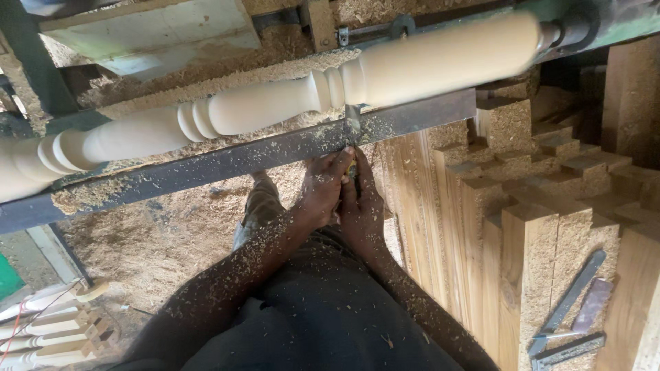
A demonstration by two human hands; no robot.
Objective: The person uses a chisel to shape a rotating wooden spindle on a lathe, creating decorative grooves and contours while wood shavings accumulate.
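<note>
A pale turned wooden spindle [275, 103] with beads and grooves spans the lathe from left to upper right, blurred as if spinning. Below it runs a dark metal tool rest bar [227, 161] dusted with sawdust. My left hand [320, 192] and my right hand [363, 206] are pressed together just under the bar, both gripping a chisel [353, 127]. Its metal blade lies across the bar and meets the spindle near a bead. My forearms are flecked with wood chips.
Stacked square wooden blanks [529, 227] covered in sawdust stand at the right, with flat metal tools [570, 302] lying on them. Finished turned spindles [48, 330] lie at the lower left. Sawdust covers the floor and lathe bed [144, 34].
</note>
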